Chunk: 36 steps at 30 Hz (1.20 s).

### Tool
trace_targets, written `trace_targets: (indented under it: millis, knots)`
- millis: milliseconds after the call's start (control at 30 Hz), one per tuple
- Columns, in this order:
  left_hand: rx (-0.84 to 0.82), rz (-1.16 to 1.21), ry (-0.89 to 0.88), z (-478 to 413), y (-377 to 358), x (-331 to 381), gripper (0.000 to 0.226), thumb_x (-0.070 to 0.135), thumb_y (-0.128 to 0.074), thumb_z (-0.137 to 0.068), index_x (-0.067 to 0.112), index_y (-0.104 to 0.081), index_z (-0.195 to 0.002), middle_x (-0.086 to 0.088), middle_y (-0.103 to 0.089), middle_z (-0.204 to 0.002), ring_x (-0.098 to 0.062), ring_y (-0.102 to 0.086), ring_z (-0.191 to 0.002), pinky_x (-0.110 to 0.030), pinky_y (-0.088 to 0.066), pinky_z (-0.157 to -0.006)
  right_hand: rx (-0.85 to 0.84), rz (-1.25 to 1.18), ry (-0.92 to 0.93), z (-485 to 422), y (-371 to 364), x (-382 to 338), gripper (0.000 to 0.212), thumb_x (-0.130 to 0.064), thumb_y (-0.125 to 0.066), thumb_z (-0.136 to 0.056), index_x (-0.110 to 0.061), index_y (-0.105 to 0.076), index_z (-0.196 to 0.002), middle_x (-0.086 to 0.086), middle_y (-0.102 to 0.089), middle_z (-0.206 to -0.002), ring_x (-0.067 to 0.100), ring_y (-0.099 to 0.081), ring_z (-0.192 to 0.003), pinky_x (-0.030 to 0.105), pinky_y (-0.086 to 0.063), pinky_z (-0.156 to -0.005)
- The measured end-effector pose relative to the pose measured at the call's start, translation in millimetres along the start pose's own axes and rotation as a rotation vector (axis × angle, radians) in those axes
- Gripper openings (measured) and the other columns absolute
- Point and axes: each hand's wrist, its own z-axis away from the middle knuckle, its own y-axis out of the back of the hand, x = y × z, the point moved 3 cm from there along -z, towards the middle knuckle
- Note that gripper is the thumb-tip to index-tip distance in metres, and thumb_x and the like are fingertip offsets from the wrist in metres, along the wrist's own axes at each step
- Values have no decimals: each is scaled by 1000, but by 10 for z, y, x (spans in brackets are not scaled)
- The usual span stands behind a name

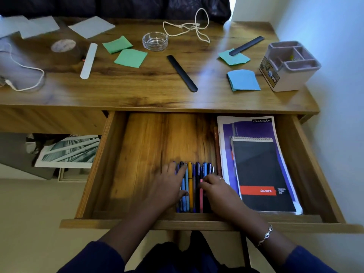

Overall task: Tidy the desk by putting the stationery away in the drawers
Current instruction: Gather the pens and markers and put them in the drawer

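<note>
The wooden drawer (122, 154) stands pulled out below the desk top (137, 91). A row of several pens (192, 182) lies side by side at its front middle. My left hand (170, 186) rests flat on the left pens with its fingers straight. My right hand (218, 189) lies on the right pens with its fingers curled down over them, next to a pink pen (201, 194). Notebooks (256, 154) with a black spiral pad (262, 174) on top fill the drawer's right side. On the desk lie two black rulers (182, 73) (247, 45), a white ruler (89, 60) and green (130, 58) and blue (243, 80) paper squares.
A white desk organiser (289, 66) stands at the right edge of the desk. A glass bowl (155, 41), a white cable (189, 26) and a tape roll (63, 45) sit farther back. Grey sheets (39, 26) and another cable (25, 75) lie at the left.
</note>
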Motion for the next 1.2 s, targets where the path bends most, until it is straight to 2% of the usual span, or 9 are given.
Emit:
trace_targets:
  millis: [100, 167, 267, 433, 633, 767, 900, 1067, 1200]
  knots:
    - [-66, -93, -142, 7, -64, 48, 86, 40, -60, -85, 30, -2, -148, -5, 2, -157, -25, -1, -144, -39, -20, -113, -60, 49, -29, 76, -18, 74, 46, -10, -45, -92, -15, -42, -137, 8, -38, -141, 27, -35, -130, 34, -39, -102]
    - [-170, -129, -215, 1, -138, 70, 92, 39, -61, -85, 33, 7, -147, -3, 17, -156, -24, 13, -144, -40, -9, -116, -176, 42, -24, 75, -45, 111, 59, -13, -44, -94, -15, -20, -148, 7, -13, -156, 24, -12, -144, 35, -22, -115]
    - [-296, -124, -229, -10, -242, 59, 95, 38, -60, -86, 35, 14, -145, 0, 27, -153, -23, 21, -142, -40, -2, -116, -401, 77, -4, 49, -113, 122, 66, -19, -40, -98, -14, 2, -149, 6, 13, -157, 23, 10, -145, 36, -5, -117]
    - [-342, -143, -256, 3, -217, 18, 90, 36, -58, -88, 34, 11, -146, 1, 25, -154, -22, 21, -142, -39, -2, -117, -484, 163, 53, 27, -128, 149, 67, -24, -38, -99, -12, 6, -148, 7, 18, -155, 25, 16, -143, 38, -1, -117]
    - [-334, 223, -206, 119, -114, -36, 63, 21, -49, -95, 32, -15, -147, 12, 2, -157, -12, 6, -145, -42, -14, -116, -486, 120, 59, 46, -98, 147, 62, -21, -39, -99, -16, -3, -149, 6, 13, -156, 23, 14, -144, 39, -6, -117]
    - [-152, 356, -106, 265, 59, -45, 52, 25, -44, -97, 27, -25, -145, 9, -8, -157, -10, 0, -145, -35, -16, -115, -293, -66, -37, 148, 66, 93, 50, -11, -39, -97, -19, -28, -145, 0, -13, -157, 21, -16, -144, 35, -27, -113]
    - [124, 414, 43, 490, 195, 80, 47, 41, -40, -96, 22, -39, -139, 5, -18, -155, -9, 0, -145, -34, -16, -115, 48, -42, -115, 355, 268, 41, 37, -18, -38, -97, -20, -44, -134, 0, -48, -137, 19, -48, -120, 30, -44, -93]
    - [266, 275, 35, 620, 87, 222, 60, 61, -25, -91, 24, -47, -132, 6, -27, -153, -7, -3, -144, -34, -14, -114, 287, -43, -12, 474, 231, -94, 35, -37, -35, -92, -17, -63, -100, -2, -63, -97, 11, -59, -80, 18, -45, -64]
    - [489, 223, -130, 618, 137, 225, 68, 62, -15, -92, 19, -64, -111, -1, -59, -129, -13, -34, -134, -42, -39, -99, 368, 91, 156, 458, 287, -118, 33, -38, -43, -88, -15, -66, -91, 1, -66, -90, 14, -63, -75, 21, -51, -60]
